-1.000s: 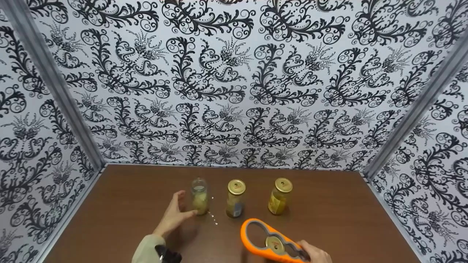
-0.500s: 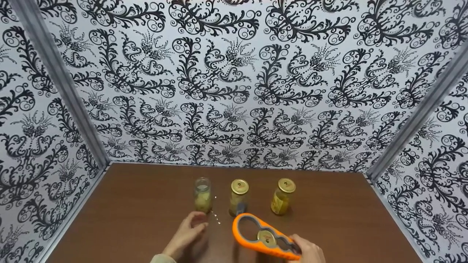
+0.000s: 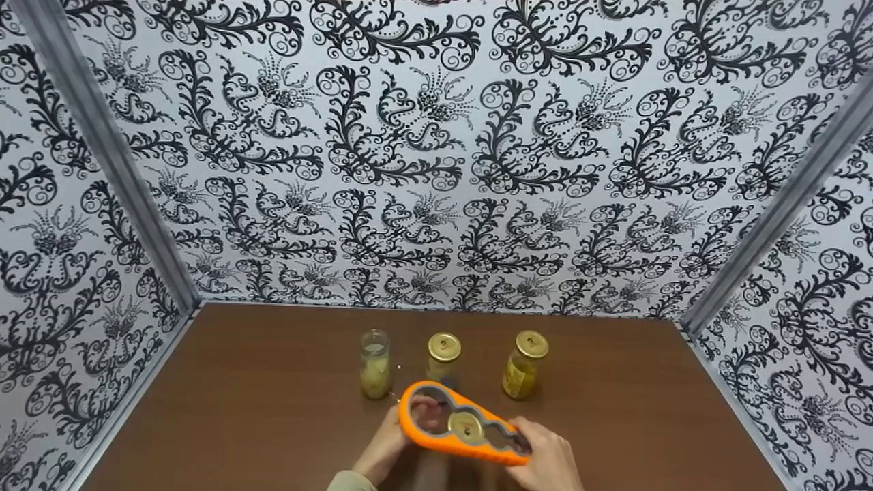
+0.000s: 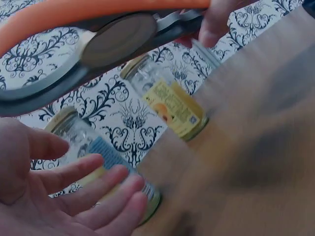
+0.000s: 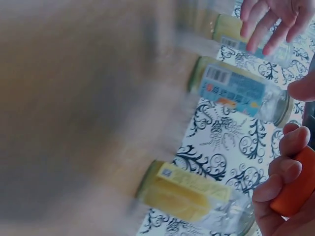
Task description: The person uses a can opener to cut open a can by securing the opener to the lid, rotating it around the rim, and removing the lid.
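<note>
My right hand (image 3: 548, 455) grips the narrow end of an orange jar opener (image 3: 455, 448) with grey-lined round openings. A gold lid (image 3: 466, 427) sits in the opener's middle opening; its underside shows in the left wrist view. Beneath the wide ring is my left hand (image 3: 383, 450), fingers spread and loosely bent, palm up in the left wrist view (image 4: 74, 191), holding nothing. A lidless glass jar (image 3: 375, 378) with pale contents stands just beyond the left hand. Behind the opener, a gold-capped jar with a blue label (image 5: 231, 91) is partly hidden in the head view.
A third jar (image 3: 520, 379), gold-capped with a yellow label, stands at the right on the brown table (image 3: 634, 395). Small white droplets (image 3: 399, 367) lie beside the lidless jar. Patterned walls (image 3: 436, 170) enclose the back and sides.
My left hand has moved away from the lidless jar, rightward to under the opener. My right hand has carried the opener and its lid left and slightly up in the view.
</note>
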{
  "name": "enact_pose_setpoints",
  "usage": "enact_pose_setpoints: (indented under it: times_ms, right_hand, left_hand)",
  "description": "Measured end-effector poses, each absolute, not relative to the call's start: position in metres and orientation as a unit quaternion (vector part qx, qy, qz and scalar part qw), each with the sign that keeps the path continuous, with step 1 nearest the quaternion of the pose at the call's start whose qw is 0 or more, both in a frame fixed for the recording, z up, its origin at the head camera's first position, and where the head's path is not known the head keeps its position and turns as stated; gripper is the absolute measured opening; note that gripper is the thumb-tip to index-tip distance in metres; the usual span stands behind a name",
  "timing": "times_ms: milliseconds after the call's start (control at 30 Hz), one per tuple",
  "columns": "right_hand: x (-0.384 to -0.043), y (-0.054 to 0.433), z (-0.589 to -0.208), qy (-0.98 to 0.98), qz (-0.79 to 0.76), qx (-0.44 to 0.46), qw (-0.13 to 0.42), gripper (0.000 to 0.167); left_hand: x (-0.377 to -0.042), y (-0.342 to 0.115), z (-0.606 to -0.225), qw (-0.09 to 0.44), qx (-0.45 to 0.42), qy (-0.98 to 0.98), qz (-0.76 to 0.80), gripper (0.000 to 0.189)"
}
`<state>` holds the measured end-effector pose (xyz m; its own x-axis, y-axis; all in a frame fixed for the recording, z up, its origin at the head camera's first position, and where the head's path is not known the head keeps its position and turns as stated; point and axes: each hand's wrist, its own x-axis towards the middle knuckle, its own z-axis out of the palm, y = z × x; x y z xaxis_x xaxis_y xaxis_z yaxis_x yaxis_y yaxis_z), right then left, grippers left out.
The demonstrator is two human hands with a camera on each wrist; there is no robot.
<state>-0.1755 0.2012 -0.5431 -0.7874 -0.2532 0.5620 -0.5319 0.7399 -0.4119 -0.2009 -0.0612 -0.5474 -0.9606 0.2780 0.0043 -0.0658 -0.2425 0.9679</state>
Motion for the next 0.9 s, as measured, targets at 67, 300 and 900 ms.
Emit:
enact_pose_setpoints:
  times_ms: [67, 300, 900]
  right_hand:
    - [-0.178, 0.196, -0.541, -0.895, 0.278, 0.232, 0.262, 0.044]
    - [-0.194, 0.179, -0.542, -0.894, 0.282, 0.229, 0.262, 0.042]
    - [-0.203, 0.168, -0.544, -0.901, 0.315, 0.215, 0.207, 0.033]
  left_hand:
    - [-0.200, -0.057, -0.545, 0.105, 0.087, 0.592, 0.795, 0.032]
    - [-0.194, -0.045, -0.543, 0.162, 0.039, 0.454, 0.876, 0.026]
    - [-0.196, -0.035, -0.536, 0.236, 0.036, 0.270, 0.933, 0.033]
